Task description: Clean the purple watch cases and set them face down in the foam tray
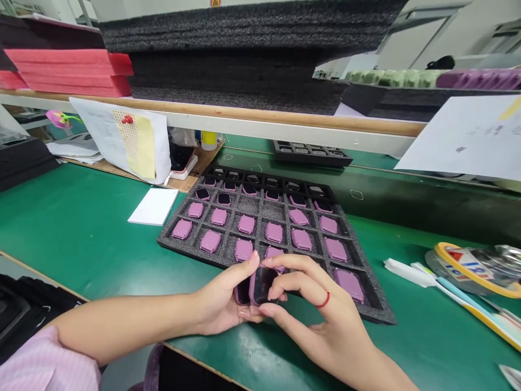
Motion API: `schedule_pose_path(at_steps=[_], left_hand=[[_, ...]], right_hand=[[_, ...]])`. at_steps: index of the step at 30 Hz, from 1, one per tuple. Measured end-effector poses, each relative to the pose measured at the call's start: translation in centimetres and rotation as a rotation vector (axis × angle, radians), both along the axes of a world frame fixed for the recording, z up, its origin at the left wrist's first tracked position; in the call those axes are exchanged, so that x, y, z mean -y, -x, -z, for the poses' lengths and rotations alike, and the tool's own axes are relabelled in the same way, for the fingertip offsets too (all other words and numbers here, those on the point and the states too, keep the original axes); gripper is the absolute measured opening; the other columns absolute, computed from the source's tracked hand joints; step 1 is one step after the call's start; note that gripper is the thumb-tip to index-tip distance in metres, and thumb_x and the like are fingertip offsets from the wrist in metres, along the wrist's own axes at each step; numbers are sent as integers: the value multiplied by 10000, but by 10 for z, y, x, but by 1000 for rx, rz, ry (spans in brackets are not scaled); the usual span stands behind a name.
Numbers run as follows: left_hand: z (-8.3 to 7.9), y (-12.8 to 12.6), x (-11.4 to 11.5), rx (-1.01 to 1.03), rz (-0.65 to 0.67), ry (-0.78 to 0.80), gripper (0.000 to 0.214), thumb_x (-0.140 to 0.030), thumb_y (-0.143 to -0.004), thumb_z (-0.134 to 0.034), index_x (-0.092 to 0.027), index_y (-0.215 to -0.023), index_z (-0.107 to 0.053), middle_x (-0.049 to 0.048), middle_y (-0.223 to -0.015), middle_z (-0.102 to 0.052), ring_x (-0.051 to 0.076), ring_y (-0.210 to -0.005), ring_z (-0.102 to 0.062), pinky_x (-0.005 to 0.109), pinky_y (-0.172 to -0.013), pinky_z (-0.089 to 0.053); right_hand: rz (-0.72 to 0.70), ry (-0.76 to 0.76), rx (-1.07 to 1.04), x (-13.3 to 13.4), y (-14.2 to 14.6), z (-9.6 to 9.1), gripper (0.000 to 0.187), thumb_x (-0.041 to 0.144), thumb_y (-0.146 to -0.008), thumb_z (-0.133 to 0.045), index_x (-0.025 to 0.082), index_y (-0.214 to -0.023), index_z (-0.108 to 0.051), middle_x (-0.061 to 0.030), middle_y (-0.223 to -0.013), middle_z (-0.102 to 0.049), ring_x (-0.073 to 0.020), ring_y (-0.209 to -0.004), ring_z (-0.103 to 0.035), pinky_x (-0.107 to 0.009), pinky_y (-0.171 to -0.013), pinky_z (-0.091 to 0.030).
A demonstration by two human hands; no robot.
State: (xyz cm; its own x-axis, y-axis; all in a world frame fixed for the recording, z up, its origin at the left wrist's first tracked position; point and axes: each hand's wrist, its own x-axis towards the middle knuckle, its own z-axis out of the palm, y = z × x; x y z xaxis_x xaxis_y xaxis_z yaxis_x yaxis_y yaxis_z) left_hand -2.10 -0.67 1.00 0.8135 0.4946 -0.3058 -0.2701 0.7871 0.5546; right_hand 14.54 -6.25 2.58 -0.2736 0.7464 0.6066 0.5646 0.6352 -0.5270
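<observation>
My left hand is closed around a pink-purple smartwatch case with a dark face, partly hidden by the fingers. Beside it, a second smartwatch case, dark glass towards me, sits between both hands. The thumb and fingers of my right hand, a red band on one finger, pinch its right edge. Just beyond my hands lies a black foam tray with square compartments. Several purple cases rest face down in its nearer rows; others with dark faces fill compartments farther back.
Foam stacks stand on the shelf above the green table. A white pad lies left of the tray. Brushes and a glass jar are at right. Another small tray sits behind.
</observation>
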Motion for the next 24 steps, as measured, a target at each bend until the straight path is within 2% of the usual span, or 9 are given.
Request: schedule_pose_path(at_steps=[3,6,8,12,14,17,19,22,24], left_hand=[[1,1,1,32,8,1,479,-574,-774,-765,-112,-806,-639,10,-706,-578,28,-468,-410,175,-438,-176],[2,1,2,35,26,13,456,-562,-798,-752,-120,-842,-647,2,-676,-577,34,-453,-411,183,-439,-178],[0,1,2,23,44,-5,476,-575,-801,-743,-115,-906,-680,42,-735,-647,34,-432,-408,199,-436,-182],[-4,1,3,14,66,-36,503,-590,-793,-745,-120,-972,-728,79,-813,-712,33,-409,-407,222,-441,-191],[-4,2,3,15,74,-42,505,-600,-792,-741,-128,-971,-738,79,-817,-719,34,-407,-411,228,-446,-194],[-4,3,4,29,89,-55,517,-620,-801,-721,-141,-993,-737,79,-839,-724,39,-413,-422,236,-460,-201],[-3,4,4,46,98,-63,526,-636,-806,-707,-151,-1009,-729,76,-857,-722,42,-421,-428,240,-469,-205],[-4,4,3,57,102,-71,542,-656,-809,-692,-158,-1020,-715,74,-878,-715,37,-432,-421,238,-475,-207],[-5,4,3,59,105,-75,535,-652,-811,-693,-157,-1012,-706,66,-855,-703,41,-443,-425,231,-470,-206]], right_hand=[[30,-60,-40,-2,1,0,68,156,-914,-653,208,-878,-630,-69,-1058,-674,-153,-949,-677,-268,-830,-564],[94,-67,-162,-2,-2,-1,75,165,-913,-669,223,-864,-667,-33,-947,-697,-138,-939,-676,-247,-840,-559],[188,-21,-352,-1,-6,0,88,205,-916,-682,232,-833,-673,-10,-882,-695,-114,-876,-678,-206,-786,-564],[348,111,-795,0,-15,1,176,308,-925,-692,223,-779,-645,16,-868,-730,-55,-594,-661,-178,-666,-595],[372,143,-882,0,-15,1,176,338,-909,-712,222,-794,-648,2,-917,-765,-88,-663,-734,-199,-721,-630],[353,81,-813,2,-12,-2,134,269,-858,-766,241,-957,-680,-21,-1068,-779,-164,-974,-768,-245,-883,-636],[340,-4,-665,5,-12,-2,210,177,-849,-756,254,-1033,-691,-11,-1051,-784,-161,-969,-767,-255,-884,-642],[301,-128,-356,12,-18,2,258,81,-850,-718,279,-1016,-726,6,-940,-794,-161,-882,-769,-273,-842,-653],[223,-186,-172,17,-25,7,349,70,-845,-717,305,-1103,-730,-8,-988,-797,-191,-902,-768,-307,-846,-656]])
